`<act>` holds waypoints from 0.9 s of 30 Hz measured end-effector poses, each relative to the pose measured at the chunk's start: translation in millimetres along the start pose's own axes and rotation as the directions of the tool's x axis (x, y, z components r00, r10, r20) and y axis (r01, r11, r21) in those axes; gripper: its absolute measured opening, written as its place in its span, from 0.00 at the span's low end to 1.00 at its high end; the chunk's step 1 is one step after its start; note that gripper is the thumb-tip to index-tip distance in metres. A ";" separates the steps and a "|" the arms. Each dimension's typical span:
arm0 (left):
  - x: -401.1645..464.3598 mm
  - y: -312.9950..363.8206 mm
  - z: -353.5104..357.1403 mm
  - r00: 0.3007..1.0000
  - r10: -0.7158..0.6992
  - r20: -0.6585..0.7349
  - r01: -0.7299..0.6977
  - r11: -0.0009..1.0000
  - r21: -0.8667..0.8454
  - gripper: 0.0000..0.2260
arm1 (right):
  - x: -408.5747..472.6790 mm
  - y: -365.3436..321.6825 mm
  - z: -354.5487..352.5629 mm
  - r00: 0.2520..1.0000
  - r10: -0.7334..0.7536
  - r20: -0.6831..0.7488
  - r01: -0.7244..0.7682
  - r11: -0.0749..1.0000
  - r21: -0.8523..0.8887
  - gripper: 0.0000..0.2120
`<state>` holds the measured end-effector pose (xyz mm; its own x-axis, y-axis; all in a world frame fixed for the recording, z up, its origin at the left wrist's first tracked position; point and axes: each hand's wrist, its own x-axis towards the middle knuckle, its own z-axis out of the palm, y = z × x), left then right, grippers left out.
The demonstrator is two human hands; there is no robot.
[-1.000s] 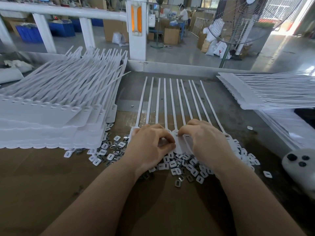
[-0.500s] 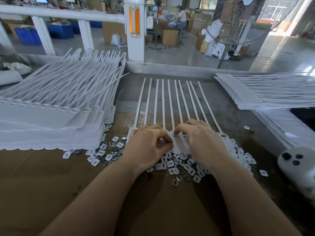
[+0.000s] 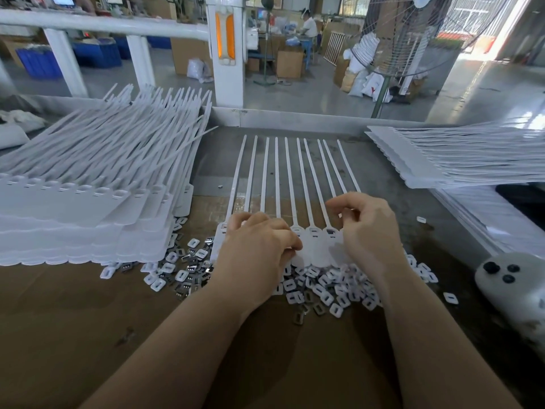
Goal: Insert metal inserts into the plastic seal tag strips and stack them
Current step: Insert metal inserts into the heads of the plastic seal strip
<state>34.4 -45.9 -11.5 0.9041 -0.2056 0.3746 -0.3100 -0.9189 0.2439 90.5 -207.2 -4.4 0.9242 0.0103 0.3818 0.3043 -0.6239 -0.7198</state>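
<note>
A factory floor with cartons, blue crates and a standing fan (image 3: 413, 39) lies beyond the worktable (image 3: 88, 335), whose far edge is a low metal rim.

At the middle of the table lies one seal tag strip (image 3: 295, 184), its ten thin tails fanning toward the far edge and its joined flat heads toward the person. The left hand (image 3: 259, 249) rests on the left heads of that strip with fingers curled and thumb tip against the plastic; whether it pinches anything small I cannot tell. The right hand (image 3: 368, 231) hovers over the right heads, fingers bent, thumb and forefinger nearly meeting above the tails; whether an insert sits between them is hidden.

Loose metal inserts (image 3: 321, 287) lie heaped just on the near side of the heads, under and between both wrists, and spread left toward the tall stack of strips (image 3: 88, 208) at the left edge. A second stack (image 3: 460, 157) sits at the right edge, and a grey controller (image 3: 513, 284) near the right corner.
</note>
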 end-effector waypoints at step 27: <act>4.6 6.6 -1.8 0.959 -0.284 0.000 0.220 0.744 -0.631 0.05 | -3.9 -12.8 -7.6 0.986 -0.081 0.144 0.034 0.952 0.305 0.09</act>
<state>36.0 -52.4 -6.6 0.9550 0.0635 0.2897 -0.2170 -0.5160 0.8287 81.2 -205.2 7.7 0.9200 0.1732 0.3516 0.3913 -0.3554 -0.8489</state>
